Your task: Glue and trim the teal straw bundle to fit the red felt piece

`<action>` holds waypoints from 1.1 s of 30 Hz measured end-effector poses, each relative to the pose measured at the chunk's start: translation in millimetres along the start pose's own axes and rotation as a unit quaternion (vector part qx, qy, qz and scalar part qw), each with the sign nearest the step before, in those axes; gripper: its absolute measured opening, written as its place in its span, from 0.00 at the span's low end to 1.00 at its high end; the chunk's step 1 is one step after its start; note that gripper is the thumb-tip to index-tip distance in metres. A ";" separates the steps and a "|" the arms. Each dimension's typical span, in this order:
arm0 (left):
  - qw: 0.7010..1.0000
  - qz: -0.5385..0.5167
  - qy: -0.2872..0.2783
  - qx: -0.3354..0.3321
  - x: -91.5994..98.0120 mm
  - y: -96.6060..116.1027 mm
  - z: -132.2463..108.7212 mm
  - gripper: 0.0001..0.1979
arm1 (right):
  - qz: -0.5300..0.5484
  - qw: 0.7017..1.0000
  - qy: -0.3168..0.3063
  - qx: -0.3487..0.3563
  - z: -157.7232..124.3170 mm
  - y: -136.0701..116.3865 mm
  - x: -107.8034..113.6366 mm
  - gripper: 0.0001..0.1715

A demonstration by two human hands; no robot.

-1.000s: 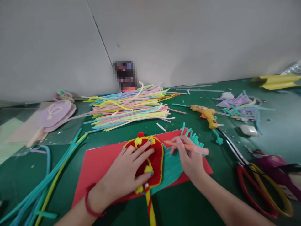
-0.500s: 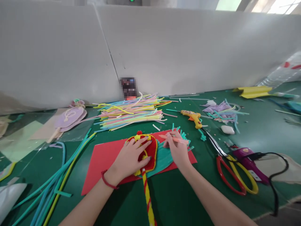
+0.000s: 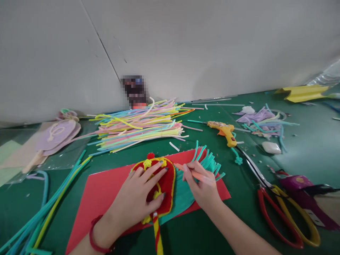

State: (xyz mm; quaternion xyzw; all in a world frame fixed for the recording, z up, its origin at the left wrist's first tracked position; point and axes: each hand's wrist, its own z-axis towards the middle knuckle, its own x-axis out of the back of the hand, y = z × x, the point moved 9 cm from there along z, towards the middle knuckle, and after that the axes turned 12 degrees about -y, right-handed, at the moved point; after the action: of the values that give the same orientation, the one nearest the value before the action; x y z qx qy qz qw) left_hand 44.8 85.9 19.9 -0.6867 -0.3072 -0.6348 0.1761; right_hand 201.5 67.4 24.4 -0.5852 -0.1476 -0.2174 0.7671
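My left hand (image 3: 132,194) lies with spread fingers over a red fan-shaped piece (image 3: 169,184), which has yellow edging and yellow flowers. A yellow-and-red striped handle (image 3: 158,237) runs from it toward me. My right hand (image 3: 204,186) grips an orange pen (image 3: 196,175), its tip close to the right edge of the red piece. Under both hands lies a teal pipe-cleaner panel (image 3: 183,194), with loose ends fanning out at the upper right. Below everything is a sheet of red paper (image 3: 103,187); the hands and pieces cover part of it.
A pile of pastel pipe cleaners (image 3: 143,125) lies behind the paper. On the right are a yellow glue gun (image 3: 224,131), large scissors (image 3: 281,212), and a purple tool (image 3: 300,191) with a black cord. Purple fan pieces (image 3: 58,136) and long teal strands (image 3: 58,202) lie left.
The camera view has tilted down and come closer. The pen tip has moved up along the red piece's edge, and the left hand still presses on that piece.
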 end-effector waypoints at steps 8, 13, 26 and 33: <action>1.000 -0.002 -0.004 0.001 0.7 1.9 0.1 0.28 | -0.011 1.000 -0.004 0.003 -2.5 -6.0 3.8 0.17; 1.000 -0.008 -0.013 0.005 -1.3 1.5 0.9 0.27 | -0.035 0.999 0.018 0.009 -5.6 -10.0 5.8 0.13; 0.999 -0.015 -0.030 0.010 -3.3 1.1 3.4 0.27 | -0.062 0.998 0.018 0.021 -8.1 -18.8 8.7 0.13; 0.999 -0.007 -0.034 0.017 -2.1 2.5 3.5 0.26 | -0.057 0.998 -0.005 0.040 -8.9 -22.9 6.8 0.16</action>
State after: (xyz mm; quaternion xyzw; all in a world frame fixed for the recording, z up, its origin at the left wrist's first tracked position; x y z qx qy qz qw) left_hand 49.0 85.9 17.7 -0.7023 -0.3289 -0.6073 0.1725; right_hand 195.5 52.7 44.4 -0.5455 -0.1934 -0.2512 0.7758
